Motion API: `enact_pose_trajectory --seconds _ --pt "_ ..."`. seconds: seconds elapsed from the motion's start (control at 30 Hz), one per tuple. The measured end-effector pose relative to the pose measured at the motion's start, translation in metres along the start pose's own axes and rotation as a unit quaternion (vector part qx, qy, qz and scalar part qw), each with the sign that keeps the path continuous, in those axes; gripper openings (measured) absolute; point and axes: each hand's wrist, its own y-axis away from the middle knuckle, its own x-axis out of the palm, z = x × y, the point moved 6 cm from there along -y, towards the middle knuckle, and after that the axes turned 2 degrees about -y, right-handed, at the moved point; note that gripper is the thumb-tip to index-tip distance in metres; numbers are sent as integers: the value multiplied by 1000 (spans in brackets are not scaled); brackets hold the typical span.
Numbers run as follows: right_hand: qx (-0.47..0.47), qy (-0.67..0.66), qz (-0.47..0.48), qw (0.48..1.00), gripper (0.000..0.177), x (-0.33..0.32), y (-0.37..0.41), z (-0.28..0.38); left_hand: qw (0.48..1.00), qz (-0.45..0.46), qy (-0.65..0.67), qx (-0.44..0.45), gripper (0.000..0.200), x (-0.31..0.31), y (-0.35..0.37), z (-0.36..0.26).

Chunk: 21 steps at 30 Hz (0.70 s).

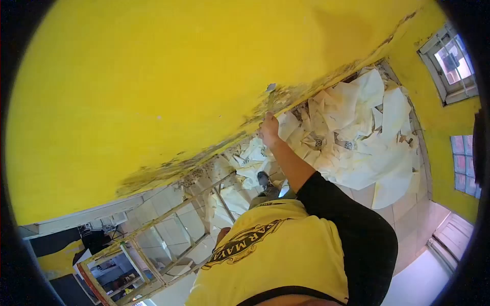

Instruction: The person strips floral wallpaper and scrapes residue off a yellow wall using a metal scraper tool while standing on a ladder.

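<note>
Scanning from the left through the head camera, I find a ladder-like frame [194,197] standing over the tiled floor, below the long yellow wall [102,102] with its dark, flaking lower edge. What may be a bit of the left hand [223,233] shows beside the yellow shirt [286,237]; I cannot tell whether it holds anything. Near the centre, the right hand [269,127] is closed around the lower end of what looks like a scraper [271,88], its pale blade up against the damaged patch. I judge the tool light and stiff, with a thin blade that may flex a little, best gripped at the handle; the patch looks brittle and crumbly. Farther right, crumpled sheets [352,112] cover the floor, probably light, soft and slippery underfoot, and beyond them sits a barred window [451,61].
</note>
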Motion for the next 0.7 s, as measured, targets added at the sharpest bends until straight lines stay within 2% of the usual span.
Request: enact_pose_trajectory --seconds 0.07,0.17,0.27,0.33,0.4,0.43,0.47,0.5,0.53,0.6,0.67,0.7 --pt "5 -30 -18 999 41 1 1 1 1000 -1 -2 -1 50 -2 3 -2" --pt "5 5 32 999 42 12 -14 18 1000 -1 -1 -3 50 1 7 4" --pt "70 -87 1 994 39 17 -14 7 1000 -5 -6 -3 50 3 12 9" --pt "132 -158 19 978 46 3 -24 -20 1000 -11 -10 3 50 8 14 13" --pt "117 -30 -16 993 45 -11 -3 -27 1000 -20 -20 9 50 15 11 21" --pt "97 -22 92 991 41 -17 -4 -41 999 -26 -28 1 50 19 12 18" --pt "108 49 64 991 38 -21 12 -45 999 -26 -34 -25 50 7 24 -15" --pt "20 163 165 973 35 -36 0 -64 998 -24 -35 -49 51 -2 32 -43" --pt "14 219 158 963 33 -43 10 -71 998 -32 -39 -46 52 5 28 -41" --pt "-28 361 224 905 29 -65 14 -93 997 -65 -14 -47 56 13 26 -47" --pt "36 466 265 844 19 -84 15 -111 990 -100 46 -86 56 -2 43 -84" --pt "72 518 275 807 15 -85 28 -111 988 -108 78 -79 54 8 34 -74"
